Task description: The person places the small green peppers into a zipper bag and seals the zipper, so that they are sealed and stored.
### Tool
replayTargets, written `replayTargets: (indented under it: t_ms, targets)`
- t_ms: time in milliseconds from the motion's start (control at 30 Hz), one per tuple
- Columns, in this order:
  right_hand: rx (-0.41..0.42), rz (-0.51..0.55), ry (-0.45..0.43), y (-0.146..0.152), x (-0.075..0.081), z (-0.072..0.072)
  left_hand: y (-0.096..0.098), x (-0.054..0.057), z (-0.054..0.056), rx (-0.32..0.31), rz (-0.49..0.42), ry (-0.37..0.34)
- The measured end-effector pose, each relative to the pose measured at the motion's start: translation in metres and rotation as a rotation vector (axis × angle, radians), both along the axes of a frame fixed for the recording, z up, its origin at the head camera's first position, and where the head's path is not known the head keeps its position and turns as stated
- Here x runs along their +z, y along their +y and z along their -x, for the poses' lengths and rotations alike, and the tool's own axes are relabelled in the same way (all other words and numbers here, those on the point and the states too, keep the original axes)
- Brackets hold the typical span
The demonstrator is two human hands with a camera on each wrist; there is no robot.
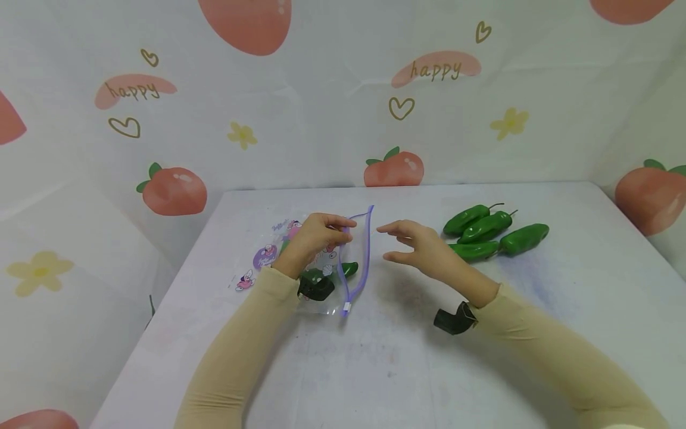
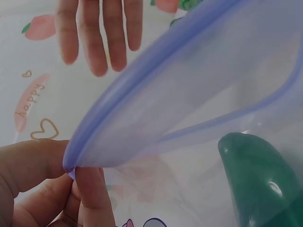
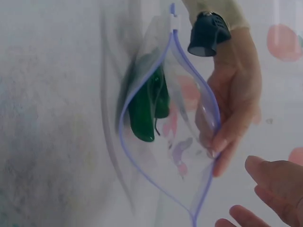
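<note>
A clear zip bag with a purple zip edge and printed cartoon figures lies on the table, its mouth spread apart and facing right. My left hand pinches the upper rim of that mouth between thumb and finger. Inside are green peppers; one pepper tip shows near the opening. A white slider sits at the near end of the zip. Just right of the mouth, my right hand hovers with fingers extended, holding nothing and apart from the bag.
Several green peppers lie grouped on the white table beyond my right forearm. A patterned cloth with fruit and hearts hangs behind the table. Black wrist mounts sit on both arms.
</note>
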State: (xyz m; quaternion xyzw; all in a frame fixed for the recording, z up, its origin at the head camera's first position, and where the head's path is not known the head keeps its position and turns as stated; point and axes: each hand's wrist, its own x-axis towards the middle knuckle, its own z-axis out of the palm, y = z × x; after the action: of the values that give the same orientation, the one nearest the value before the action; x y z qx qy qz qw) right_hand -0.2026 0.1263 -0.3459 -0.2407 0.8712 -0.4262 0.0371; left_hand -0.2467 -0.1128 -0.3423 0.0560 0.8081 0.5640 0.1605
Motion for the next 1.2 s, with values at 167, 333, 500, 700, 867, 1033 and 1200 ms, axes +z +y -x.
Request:
replayTargets:
  t_ms: [167, 333, 500, 700, 867, 1033, 1200]
  targets:
    - [-0.027, 0.007, 0.021, 0.011, 0.003, 0.002, 0.000, 0.000, 0.000, 0.000, -0.012, -0.002]
    - [-0.060, 0.014, 0.036, 0.023, 0.004, 0.003, 0.000, 0.001, 0.000, 0.003, -0.021, -0.011]
    - [-0.095, 0.002, 0.043, 0.037, 0.002, 0.005, 0.000, 0.001, 0.000, 0.007, -0.018, -0.014]
    - [-0.137, -0.012, 0.035, 0.059, 0.003, 0.007, 0.000, 0.001, 0.001, 0.009, -0.009, -0.011]
    - [-0.177, -0.003, 0.046, 0.079, 0.005, 0.008, 0.000, 0.002, 0.000, 0.008, -0.009, -0.010]
    - [-0.206, 0.006, 0.060, 0.096, 0.005, 0.007, -0.001, 0.002, -0.001, 0.010, -0.004, -0.013]
    - [-0.255, -0.016, 0.057, 0.110, 0.000, 0.006, -0.001, 0.001, -0.001, 0.008, 0.003, -0.014]
